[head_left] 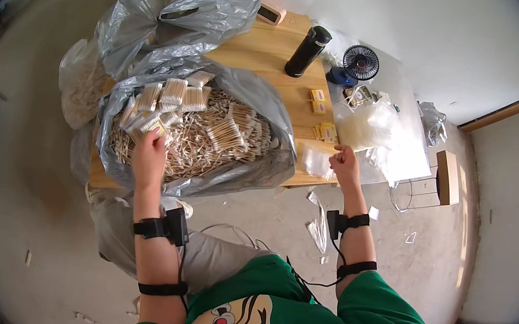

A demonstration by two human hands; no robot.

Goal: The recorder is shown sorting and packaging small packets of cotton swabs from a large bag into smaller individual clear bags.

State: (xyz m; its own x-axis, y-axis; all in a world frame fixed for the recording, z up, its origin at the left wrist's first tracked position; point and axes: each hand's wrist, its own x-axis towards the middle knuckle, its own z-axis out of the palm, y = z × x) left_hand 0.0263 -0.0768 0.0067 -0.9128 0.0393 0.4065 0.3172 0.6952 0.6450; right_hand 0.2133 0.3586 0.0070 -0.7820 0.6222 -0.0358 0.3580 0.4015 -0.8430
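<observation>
A small flat packet with a yellow label (160, 127) is pinched between the thumb and fingers of the left hand (151, 146), over the near left part of a heap of cotton swabs (199, 147). The packet is partly covered by the fingertips, so its long axis cannot be told for certain. Just beyond it, flat, squarish swab packets (173, 92) in glossy clear wrap are piled at loose angles; in the uppermost ones the sticks are ranged side by side and pointed roughly away from the body. The heap is made up of thin, pale brown sticks with soft white tips, tangled in every direction. It is contained in a crinkled grey plastic bag (281, 158), spread open on a smooth wooden counter (264, 48).

The fingers of the right hand (345, 167) are curled in narrowly beside thin clear sleeves (316, 161); whether anything is held there cannot be told. Farther back, yellow cards (325, 131) are loosely stacked, and beyond them are placed small yellow boxes (317, 101), a black cylindrical bottle (308, 52) and a round fan (359, 64).
</observation>
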